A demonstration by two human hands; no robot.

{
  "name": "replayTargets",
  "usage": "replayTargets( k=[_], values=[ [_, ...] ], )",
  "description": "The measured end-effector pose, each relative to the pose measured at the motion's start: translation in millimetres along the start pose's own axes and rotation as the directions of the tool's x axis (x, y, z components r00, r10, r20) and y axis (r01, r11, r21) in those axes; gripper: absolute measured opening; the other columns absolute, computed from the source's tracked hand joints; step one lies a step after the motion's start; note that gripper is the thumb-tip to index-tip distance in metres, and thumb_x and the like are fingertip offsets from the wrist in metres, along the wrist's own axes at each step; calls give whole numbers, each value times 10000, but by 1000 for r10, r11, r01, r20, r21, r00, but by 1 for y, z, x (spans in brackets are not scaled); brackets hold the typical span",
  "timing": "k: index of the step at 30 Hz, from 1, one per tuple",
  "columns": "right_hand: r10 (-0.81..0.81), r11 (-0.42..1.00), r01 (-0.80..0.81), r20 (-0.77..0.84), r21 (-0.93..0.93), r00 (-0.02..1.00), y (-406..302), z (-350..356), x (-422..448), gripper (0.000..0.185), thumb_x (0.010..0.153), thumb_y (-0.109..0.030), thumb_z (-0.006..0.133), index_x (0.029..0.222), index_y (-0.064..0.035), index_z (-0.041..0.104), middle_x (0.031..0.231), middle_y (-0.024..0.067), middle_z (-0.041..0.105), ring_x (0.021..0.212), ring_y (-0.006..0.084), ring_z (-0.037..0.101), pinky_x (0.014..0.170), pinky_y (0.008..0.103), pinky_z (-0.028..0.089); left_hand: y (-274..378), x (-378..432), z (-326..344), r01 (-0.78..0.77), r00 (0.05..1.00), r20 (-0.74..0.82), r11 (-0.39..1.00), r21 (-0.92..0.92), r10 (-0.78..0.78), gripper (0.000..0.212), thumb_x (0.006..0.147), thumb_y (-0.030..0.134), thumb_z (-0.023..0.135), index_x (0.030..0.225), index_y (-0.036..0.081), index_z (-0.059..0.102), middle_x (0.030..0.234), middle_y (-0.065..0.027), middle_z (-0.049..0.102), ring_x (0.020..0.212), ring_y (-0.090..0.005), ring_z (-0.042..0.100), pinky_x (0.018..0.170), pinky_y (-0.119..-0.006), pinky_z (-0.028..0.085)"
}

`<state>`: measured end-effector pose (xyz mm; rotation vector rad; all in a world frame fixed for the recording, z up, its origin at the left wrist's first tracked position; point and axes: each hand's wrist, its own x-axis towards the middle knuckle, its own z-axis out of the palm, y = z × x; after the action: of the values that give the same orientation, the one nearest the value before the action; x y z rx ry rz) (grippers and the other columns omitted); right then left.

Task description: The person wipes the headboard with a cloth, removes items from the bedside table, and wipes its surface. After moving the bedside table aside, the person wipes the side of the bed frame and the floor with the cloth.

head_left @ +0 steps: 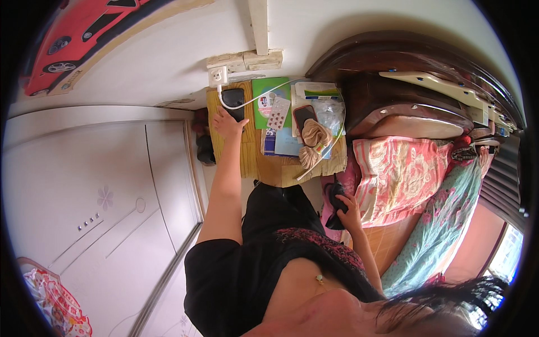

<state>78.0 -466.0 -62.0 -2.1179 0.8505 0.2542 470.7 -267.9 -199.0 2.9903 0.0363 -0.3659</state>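
Note:
My left hand point(228, 122) reaches over the wooden table's left side, fingers spread, beside a black flat object point(233, 100) whose lower edge the thumb is near; whether they touch is unclear. A white charger point(217, 76) is plugged into the wall, and its cable point(269, 93) arcs across the tabletop. My right hand point(349, 210) is closed around a black item point(336, 198), perhaps a pouch, at the bed's edge. On the table lie a blister pack of tablets point(278, 113), a smartphone point(305, 116) and a bundle of beige cord point(316, 137).
The wooden table point(269, 172) also bears a green booklet point(260, 86), a blue booklet point(288, 142) and a clear plastic bag point(329, 113). A bed with a dark wooden headboard point(379, 50) and a patterned pillow point(400, 177) stands at right. White wardrobe doors point(84, 168) are at left.

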Motion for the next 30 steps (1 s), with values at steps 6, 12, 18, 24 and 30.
replayTargets(
  k=[6,12,18,24,30],
  values=[
    [1,1000,-1,-7,25,1000,2,-2,-9,443,604,-62,512,1040,-98,581,1058,157,483,1010,330,468,904,375,373,83,-105,-8,-254,912,192,867,-428,362,768,614,492,712,1086,-37,416,1015,-176,456,983,-303,447,852,-396,381],
    [40,999,-39,-32,29,999,6,-12,-14,441,608,-51,509,1041,-96,581,1087,157,481,1042,327,459,923,374,362,134,-191,18,-569,820,-100,783,-251,564,610,586,284,730,1036,23,414,987,-163,472,853,-289,508,668,-403,443],
    [26,1000,-25,-49,17,998,32,-13,-23,441,604,-40,508,1036,-87,582,1091,158,481,1044,323,461,924,372,363,117,-180,29,-627,748,-23,694,-355,664,294,614,171,663,820,49,493,817,-94,530,758,-267,530,615,-385,440],
    [22,999,-21,-35,41,999,53,-18,-21,455,604,-52,540,1048,-140,589,1095,143,487,1040,339,445,911,403,363,-5,-154,-30,-309,912,-62,581,-753,404,287,643,157,687,849,40,526,711,-74,517,673,-223,532,591,-339,442],
    [-26,997,26,8,68,1000,55,-26,7,444,611,-46,536,1043,-134,589,1083,142,489,1037,335,446,918,391,363,-64,-127,-75,-330,935,-4,864,-381,356,293,662,133,667,901,33,529,803,-113,548,715,-267,554,632,-347,450]
  ],
)
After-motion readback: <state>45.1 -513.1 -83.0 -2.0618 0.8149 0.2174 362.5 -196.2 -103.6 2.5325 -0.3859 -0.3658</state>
